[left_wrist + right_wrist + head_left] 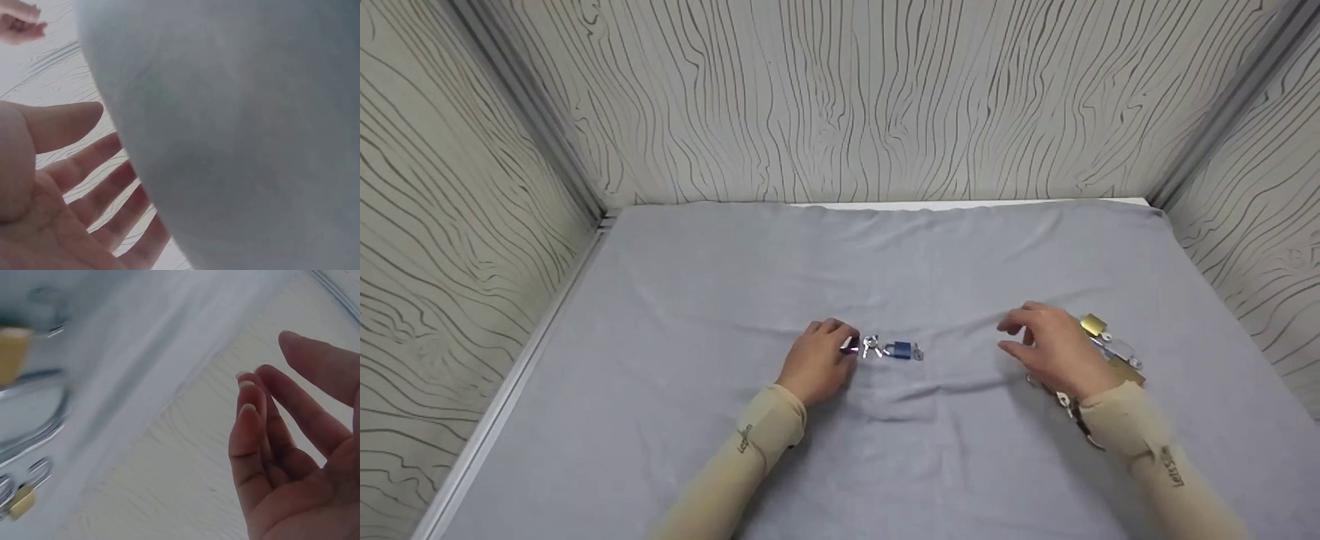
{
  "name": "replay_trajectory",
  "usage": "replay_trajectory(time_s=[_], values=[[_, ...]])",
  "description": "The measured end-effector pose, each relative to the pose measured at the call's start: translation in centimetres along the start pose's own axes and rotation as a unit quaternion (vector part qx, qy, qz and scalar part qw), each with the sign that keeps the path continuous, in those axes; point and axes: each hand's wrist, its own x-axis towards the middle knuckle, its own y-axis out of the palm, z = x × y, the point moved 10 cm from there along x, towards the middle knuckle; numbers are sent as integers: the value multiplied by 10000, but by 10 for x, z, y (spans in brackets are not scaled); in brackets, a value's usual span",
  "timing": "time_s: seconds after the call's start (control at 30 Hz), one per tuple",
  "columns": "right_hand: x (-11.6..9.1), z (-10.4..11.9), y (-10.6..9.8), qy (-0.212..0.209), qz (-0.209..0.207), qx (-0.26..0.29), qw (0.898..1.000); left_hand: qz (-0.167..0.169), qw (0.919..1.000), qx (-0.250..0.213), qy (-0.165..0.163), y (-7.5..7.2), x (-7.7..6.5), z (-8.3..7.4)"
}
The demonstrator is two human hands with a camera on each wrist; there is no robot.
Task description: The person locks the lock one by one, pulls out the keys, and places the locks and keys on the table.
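My left hand (816, 364) rests low over the grey cloth, fingers spread and thumb apart in the left wrist view. By its fingertips lies a small dark item with a purple glint (850, 347), partly hidden by the hand. Just right of it are small silver keys (871, 346), then a blue padlock (900, 350) on its side with more keys (917, 352) at its end. My right hand (1057, 349) hovers farther right, fingers bent loosely and thumb apart, holding nothing. Beside and beneath it lie a small brass padlock (1093, 325) and a larger brass padlock (1126, 371).
Several other locks and keys (1063, 401) are partly covered by the right wrist. A small brass padlock (22, 502) shows in the right wrist view. Wrinkled grey cloth (720, 277) covers the table, with wood-patterned panels (840, 97) on three sides.
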Motion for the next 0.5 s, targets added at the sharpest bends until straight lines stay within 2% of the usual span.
replay_trajectory(time_s=[0.13,0.27,0.5], values=[[-18,-21,2,60,275,-29,9996,34,10000,-7,-13,0,-2,-1],[-35,-42,7,356,535,-148,9978,91,9999,-56,-84,1,-3,-1],[-53,-60,15,729,765,-322,9939,-8,9999,48,131,0,-4,-5]])
